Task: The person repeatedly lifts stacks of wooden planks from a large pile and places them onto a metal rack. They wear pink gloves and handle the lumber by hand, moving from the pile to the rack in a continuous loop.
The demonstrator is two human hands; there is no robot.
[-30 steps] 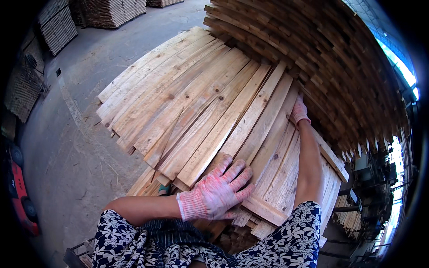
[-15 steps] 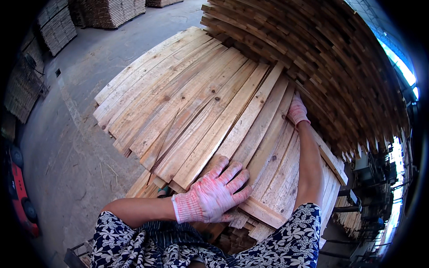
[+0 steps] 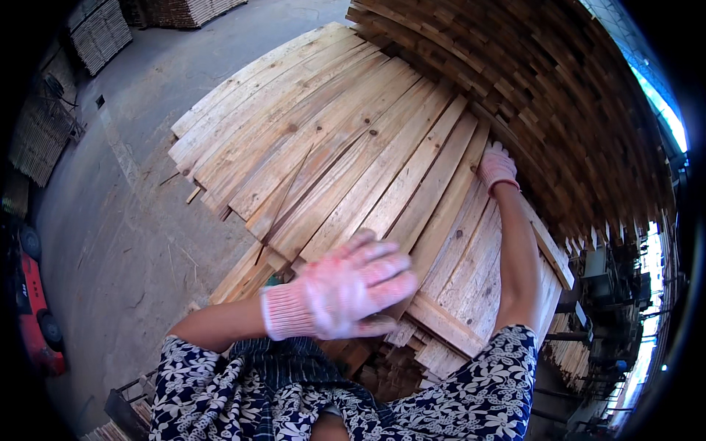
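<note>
Long pale planks [image 3: 323, 136] lie side by side in a fanned layer before me, some with dark knots. My left hand [image 3: 349, 283], in a white and pink knitted glove, is over their near ends with its fingers apart, holding nothing; it is smeared by motion. At the far side, my right hand [image 3: 498, 167], gloved likewise, rests against a narrow plank [image 3: 457, 187] beside the tall stack. Its fingers reach away from me, and their tips are partly hidden. A short crosswise board [image 3: 445, 323] lies at the near edge.
A tall stack of dark-edged planks [image 3: 529, 88] rises at the far right. More timber piles [image 3: 99, 37] stand at the back left. A red wheeled machine [image 3: 33, 309] sits on the concrete floor [image 3: 147, 242] at the left. Metal framework [image 3: 596, 294] is at the right.
My left hand has lifted off the near plank ends and shifted slightly away from me. The right hand stays at the far side of the planks. The whole view has shifted a little.
</note>
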